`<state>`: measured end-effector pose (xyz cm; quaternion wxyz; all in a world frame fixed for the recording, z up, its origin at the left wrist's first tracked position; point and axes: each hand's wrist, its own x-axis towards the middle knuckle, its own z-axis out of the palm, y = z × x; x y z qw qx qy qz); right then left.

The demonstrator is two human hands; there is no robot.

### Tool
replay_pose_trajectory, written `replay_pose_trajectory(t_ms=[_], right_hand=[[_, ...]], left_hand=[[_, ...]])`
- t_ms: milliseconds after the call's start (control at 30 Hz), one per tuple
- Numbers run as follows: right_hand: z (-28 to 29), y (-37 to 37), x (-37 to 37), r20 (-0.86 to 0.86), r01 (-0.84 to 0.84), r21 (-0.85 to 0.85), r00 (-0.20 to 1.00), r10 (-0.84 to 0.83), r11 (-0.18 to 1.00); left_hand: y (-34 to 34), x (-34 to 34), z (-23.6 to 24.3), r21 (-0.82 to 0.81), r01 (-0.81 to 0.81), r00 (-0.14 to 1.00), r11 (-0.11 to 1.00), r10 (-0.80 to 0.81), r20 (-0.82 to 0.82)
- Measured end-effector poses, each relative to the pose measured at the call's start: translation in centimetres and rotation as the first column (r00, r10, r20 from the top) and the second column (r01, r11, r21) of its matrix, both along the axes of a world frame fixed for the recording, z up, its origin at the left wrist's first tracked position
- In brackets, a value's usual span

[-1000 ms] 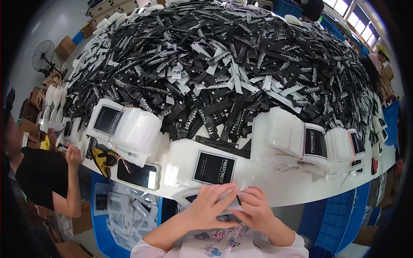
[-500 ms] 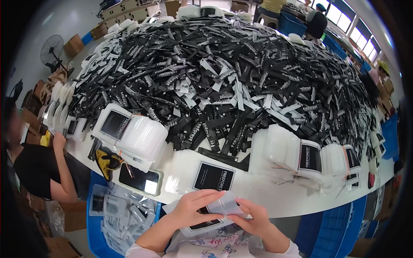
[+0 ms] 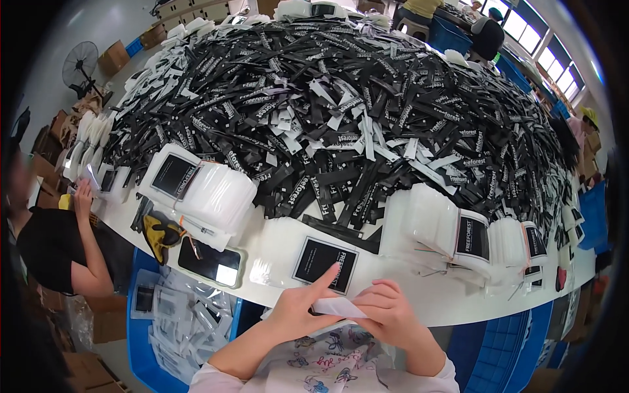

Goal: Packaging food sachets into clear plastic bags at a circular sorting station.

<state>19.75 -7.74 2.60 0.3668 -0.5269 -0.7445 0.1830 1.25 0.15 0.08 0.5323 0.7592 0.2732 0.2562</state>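
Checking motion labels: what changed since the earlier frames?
The left hand has lifted its index finger off the white packet, pointing it forward; the packet now shows narrower. The right hand still holds it. Phone and pile of black strips stayed put.

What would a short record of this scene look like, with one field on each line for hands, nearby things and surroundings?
Left hand: at the white piece, index finger extended
Right hand: holds the piece's right end
Ahead of hands: black label on the white table
Left on table: phone
Below table's left side: blue bin with clear bags
Beyond: large heap of black and white strips
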Motion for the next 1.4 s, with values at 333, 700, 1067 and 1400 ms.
replay_pose_trajectory(t_ms=[333, 700, 1067, 1400], right_hand=[[-0.7, 0.0, -0.9, -0.324, 0.232, -0.134, 0.908, -0.264, 0.963], [-2.1, 0.9, -2.5, -0.414, -0.015, -0.156, 0.909, -0.052, 0.988], [-3.3, 12.2, 4.2, 0.877, 0.154, 0.034, 0.468, -0.104, 0.987], [-0.8, 14.0, 4.0, 0.690, -0.274, 0.332, 0.723, -0.034, 0.903]], left_hand=[[-1.5, 0.8, 0.8, -0.498, -0.051, 0.976, 0.866, 0.150, 0.161], [-0.5, -2.8, -0.2, -0.394, 0.069, 0.969, 0.916, 0.031, 0.243], [1.0, -16.2, 2.9, -0.024, -0.096, 0.826, 0.995, 0.066, -0.560], [1.7, -1.8, -2.2, 0.275, 0.188, 0.982, 0.943, -0.180, -0.054]])
